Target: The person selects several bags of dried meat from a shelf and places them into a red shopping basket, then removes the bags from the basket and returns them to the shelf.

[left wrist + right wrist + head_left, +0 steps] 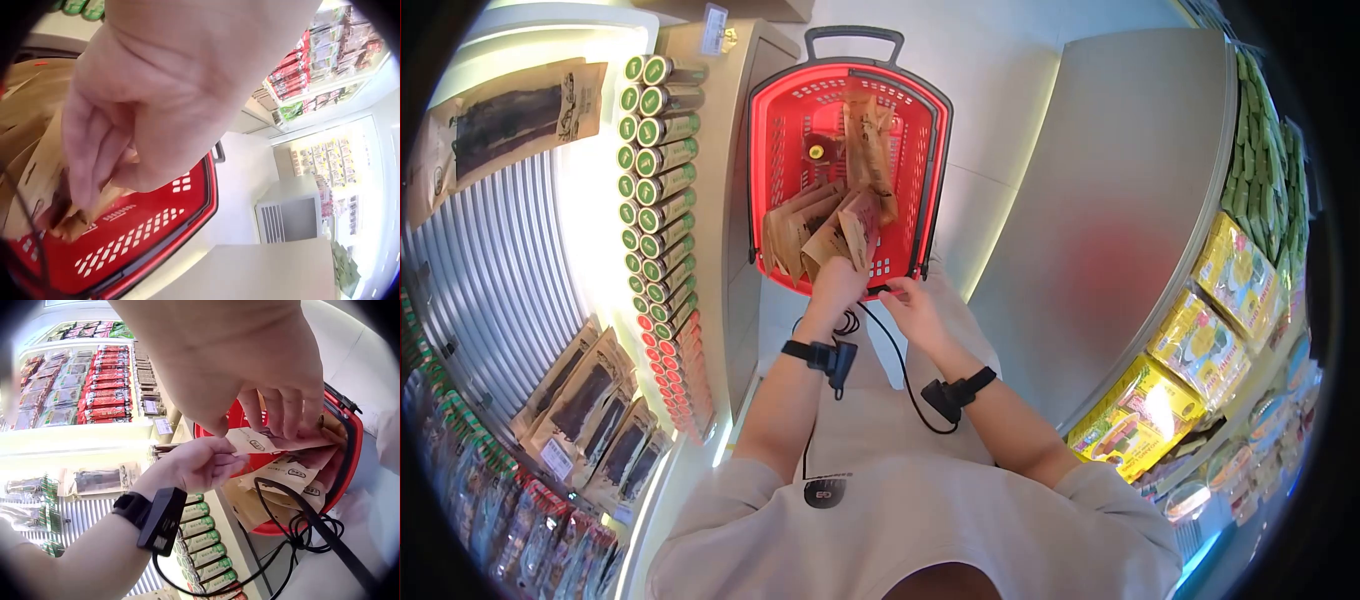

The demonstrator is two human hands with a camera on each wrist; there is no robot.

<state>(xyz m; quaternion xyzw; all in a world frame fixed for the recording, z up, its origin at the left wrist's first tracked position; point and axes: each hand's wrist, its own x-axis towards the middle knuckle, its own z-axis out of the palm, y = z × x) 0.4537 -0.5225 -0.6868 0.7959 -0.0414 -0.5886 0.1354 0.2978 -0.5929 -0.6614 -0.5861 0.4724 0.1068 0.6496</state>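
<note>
My left hand [838,285] is pinching one end of a tan packet [256,442] at the near end of the red basket [778,120], upper middle of the head view; can't tell if my right hand [915,308] grips anything. Probably light, bendy, kinda slick, so I'd grab the flat edge.

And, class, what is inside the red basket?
Inside the red basket are several brown packets and a dark item with a yellow spot. The packets overlap, and the left hand hides part of one; whatever lies beneath them cannot be seen.
</note>
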